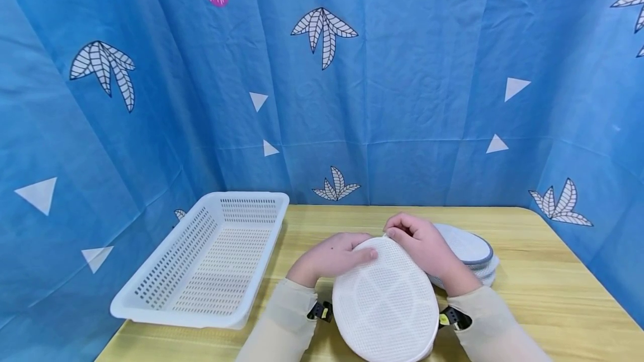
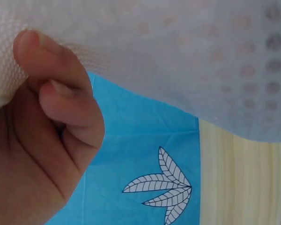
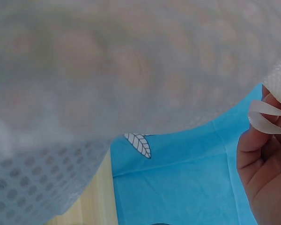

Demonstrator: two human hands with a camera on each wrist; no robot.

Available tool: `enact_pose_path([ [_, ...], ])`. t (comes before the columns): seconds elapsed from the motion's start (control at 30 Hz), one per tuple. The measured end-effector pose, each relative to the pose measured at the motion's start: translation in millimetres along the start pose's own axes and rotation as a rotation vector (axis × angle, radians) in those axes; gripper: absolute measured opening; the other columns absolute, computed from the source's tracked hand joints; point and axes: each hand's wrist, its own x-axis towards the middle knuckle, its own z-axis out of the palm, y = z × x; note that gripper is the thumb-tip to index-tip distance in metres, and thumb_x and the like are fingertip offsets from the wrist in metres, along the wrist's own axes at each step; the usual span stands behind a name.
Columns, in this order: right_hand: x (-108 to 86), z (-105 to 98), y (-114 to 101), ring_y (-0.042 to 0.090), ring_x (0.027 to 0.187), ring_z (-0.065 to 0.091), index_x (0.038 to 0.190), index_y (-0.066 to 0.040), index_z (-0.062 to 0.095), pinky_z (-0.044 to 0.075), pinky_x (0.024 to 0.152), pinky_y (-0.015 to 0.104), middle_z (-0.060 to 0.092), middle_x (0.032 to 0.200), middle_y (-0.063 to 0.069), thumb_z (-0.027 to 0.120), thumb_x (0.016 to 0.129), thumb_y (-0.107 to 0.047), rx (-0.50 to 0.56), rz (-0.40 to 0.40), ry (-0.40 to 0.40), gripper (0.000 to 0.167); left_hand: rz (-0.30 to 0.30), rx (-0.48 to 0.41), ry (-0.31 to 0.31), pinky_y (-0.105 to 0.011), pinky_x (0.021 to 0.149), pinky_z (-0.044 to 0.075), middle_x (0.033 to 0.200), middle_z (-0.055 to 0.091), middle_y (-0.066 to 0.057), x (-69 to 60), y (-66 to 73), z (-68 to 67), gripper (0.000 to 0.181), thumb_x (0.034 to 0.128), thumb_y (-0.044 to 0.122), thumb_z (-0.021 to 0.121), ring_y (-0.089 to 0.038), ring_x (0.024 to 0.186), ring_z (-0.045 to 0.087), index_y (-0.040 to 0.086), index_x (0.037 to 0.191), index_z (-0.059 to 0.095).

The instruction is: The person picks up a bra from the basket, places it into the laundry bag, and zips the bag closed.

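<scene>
A round white mesh laundry bag (image 1: 387, 300) is held up over the front of the table, its flat face toward me. My left hand (image 1: 337, 256) grips its upper left edge, the thumb lying on the face; in the left wrist view the fingers (image 2: 61, 89) curl behind the mesh. At the bag's top edge, my right hand (image 1: 422, 244) pinches the rim. A white strip or loop (image 3: 264, 117) shows by its fingers in the right wrist view. Mesh hides much of both wrist views.
Behind my right hand lie stacked mesh bags, the top one white with a grey rim (image 1: 465, 244). A white perforated plastic basket (image 1: 241, 295) stands at the left of the wooden table (image 1: 543, 295). A blue patterned curtain (image 1: 412, 99) hangs around the back and sides.
</scene>
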Motion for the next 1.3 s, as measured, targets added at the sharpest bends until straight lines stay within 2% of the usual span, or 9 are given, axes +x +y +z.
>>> enact_pose_path([
  [0.13,-0.5,0.0,-1.4,0.024,0.074,0.061,0.105,-0.009,0.068,0.054,0.063,0.033,0.064,0.088,0.005,0.061,0.104,-0.023,0.011,0.022,-0.027,0.016,-0.024,-0.003,0.020,-0.027,0.075,0.053,0.091,0.069,0.011,1.5,0.8,2.6,0.024,0.1032,0.043,0.056,-0.007,0.076,0.068,0.025,0.108,0.070],
  [0.27,0.5,-3.4,-1.6,0.023,0.075,0.061,0.103,-0.014,0.069,0.054,0.065,0.032,0.065,0.090,0.004,0.061,0.103,-0.024,-0.008,0.027,-0.061,0.012,-0.027,0.005,0.023,-0.028,0.070,0.053,0.087,0.068,0.009,2.5,-0.2,3.7,0.024,0.1042,0.043,0.054,-0.009,0.072,0.067,0.024,0.105,0.069],
  [0.4,1.5,-6.7,-2.2,0.021,0.077,0.062,0.100,-0.021,0.069,0.054,0.067,0.032,0.067,0.091,0.001,0.062,0.103,-0.023,-0.047,0.010,-0.068,0.008,-0.022,0.018,0.045,-0.028,0.068,0.053,0.085,0.066,0.007,2.9,-3.3,2.8,0.025,0.1044,0.044,0.054,-0.009,0.072,0.065,0.024,0.098,0.068],
  [0.63,1.7,-9.4,0.7,0.019,0.080,0.061,0.099,-0.023,0.067,0.053,0.069,0.032,0.067,0.092,-0.002,0.060,0.104,-0.025,-0.094,-0.026,-0.064,0.010,-0.005,-0.018,0.082,-0.031,0.063,0.054,0.083,0.066,0.005,2.7,-9.0,-1.4,0.024,0.1044,0.041,0.055,-0.012,0.070,0.066,0.024,0.098,0.069],
  [0.83,0.0,-15.5,3.6,0.020,0.073,0.056,0.098,-0.022,0.064,0.048,0.065,0.032,0.060,0.085,-0.002,0.056,0.106,-0.024,-0.155,-0.029,0.034,0.012,-0.028,-0.141,0.224,-0.037,0.059,0.057,0.079,0.068,-0.001,0.7,-14.0,-8.0,0.028,0.1056,0.040,0.053,-0.020,0.065,0.069,0.020,0.097,0.070],
  [0.97,2.4,-15.3,6.3,0.018,0.081,0.053,0.095,-0.022,0.064,0.046,0.070,0.032,0.058,0.098,-0.004,0.057,0.105,-0.025,-0.181,-0.062,0.094,0.012,-0.051,-0.162,0.310,-0.038,0.064,0.057,0.083,0.068,-0.001,-0.2,-13.4,-10.9,0.029,0.1063,0.041,0.050,-0.021,0.069,0.069,0.021,0.105,0.071],
  [1.1,4.4,-13.7,7.8,0.016,0.089,0.053,0.095,-0.022,0.065,0.047,0.074,0.031,0.058,0.108,-0.005,0.058,0.105,-0.024,-0.181,-0.071,0.123,0.012,-0.086,-0.149,0.354,-0.039,0.067,0.056,0.084,0.067,-0.001,-0.2,-10.6,-12.0,0.029,0.1061,0.043,0.050,-0.021,0.069,0.068,0.023,0.107,0.070],
  [1.2,4.6,-12.9,7.5,0.017,0.085,0.054,0.097,-0.021,0.066,0.047,0.072,0.031,0.059,0.102,-0.004,0.058,0.105,-0.023,-0.168,-0.054,0.127,0.011,-0.097,-0.148,0.368,-0.038,0.066,0.056,0.084,0.067,-0.002,0.2,-10.0,-12.0,0.029,0.1063,0.042,0.049,-0.020,0.069,0.067,0.022,0.108,0.070],
  [1.3,4.6,-11.7,6.6,0.018,0.082,0.058,0.103,-0.017,0.066,0.050,0.071,0.032,0.063,0.098,0.000,0.057,0.105,-0.022,-0.118,-0.002,0.113,0.010,-0.121,-0.170,0.388,-0.038,0.066,0.056,0.084,0.067,-0.003,1.0,-10.7,-11.4,0.032,0.1064,0.043,0.049,-0.021,0.069,0.067,0.020,0.110,0.070],
])
